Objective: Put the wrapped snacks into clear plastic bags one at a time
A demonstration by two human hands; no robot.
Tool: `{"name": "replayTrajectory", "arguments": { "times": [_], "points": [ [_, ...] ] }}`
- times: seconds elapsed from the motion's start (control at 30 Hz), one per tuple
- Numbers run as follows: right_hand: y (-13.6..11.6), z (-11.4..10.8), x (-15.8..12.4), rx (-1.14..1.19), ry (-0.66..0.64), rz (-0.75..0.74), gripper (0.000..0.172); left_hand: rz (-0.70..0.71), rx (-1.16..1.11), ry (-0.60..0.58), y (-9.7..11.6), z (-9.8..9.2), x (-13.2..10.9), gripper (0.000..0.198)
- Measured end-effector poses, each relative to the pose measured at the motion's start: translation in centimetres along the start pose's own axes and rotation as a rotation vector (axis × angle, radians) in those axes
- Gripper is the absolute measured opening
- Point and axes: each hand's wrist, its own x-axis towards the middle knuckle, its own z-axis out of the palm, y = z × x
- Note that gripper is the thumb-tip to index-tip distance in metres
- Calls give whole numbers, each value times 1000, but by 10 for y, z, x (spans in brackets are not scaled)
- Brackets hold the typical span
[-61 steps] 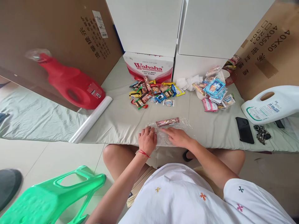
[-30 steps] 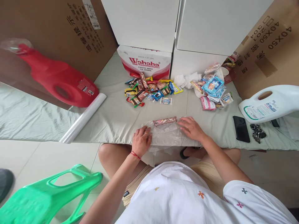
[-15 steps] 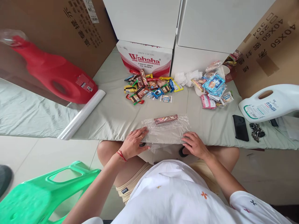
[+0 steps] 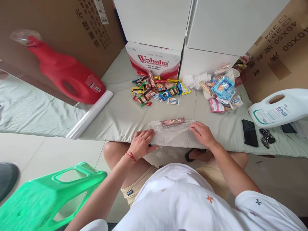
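Note:
A brown-wrapped snack bar (image 4: 172,122) lies on a crinkled sheet of clear plastic wrap (image 4: 166,136) near the table's front edge. My left hand (image 4: 141,143) rests with fingers stretched out on the left side of the sheet, thumb apart at the table edge. At the sheet's right side, my right hand (image 4: 202,134) pinches a corner of the wrap between thumb and fingers and holds it raised. The wrap's front edge is hard to see. Farther left on the cloth lies a long roll of plastic wrap (image 4: 89,115).
Toward the back sit a pile of small snacks (image 4: 156,91) and a second snack heap (image 4: 222,91) with paper cups. A red bottle (image 4: 69,77) stands left; a white detergent bottle (image 4: 279,107), black phone (image 4: 249,133) and keys (image 4: 267,138) lie right. A green stool (image 4: 36,195) is beside me.
My right hand has closed on the wrap's right corner and lifted it inward and away from me. The front of the sheet has drawn up. The view has shifted slightly.

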Motion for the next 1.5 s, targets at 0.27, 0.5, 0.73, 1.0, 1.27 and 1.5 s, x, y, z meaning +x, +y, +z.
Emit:
{"name": "replayTrajectory", "arguments": {
  "times": [0.27, 0.5, 0.73, 1.0, 1.27, 1.5],
  "points": [
    [16, 15, 69, -95, 100, 125, 21, -67, -11, 41, 8, 1, 11, 55],
    [39, 39, 104, -200, -7, 331, 22, -102, 12, 0, 11, -6, 25, 28],
    [48, 56, 112, -343, -164, 478, 23, -221, -37, -25, 10, -6, 39, 35],
    [49, 66, 106, -459, -223, 482, 27, -779, -68, -45, 9, -3, 57, 55],
    [20, 41, 98, -462, 72, 239, 33, -855, -98, 18, 14, -2, 62, 33],
    [-23, 87, 70, -175, -214, -89, 44, -870, -86, 345, 19, 7, 58, 39]
  ]
}}
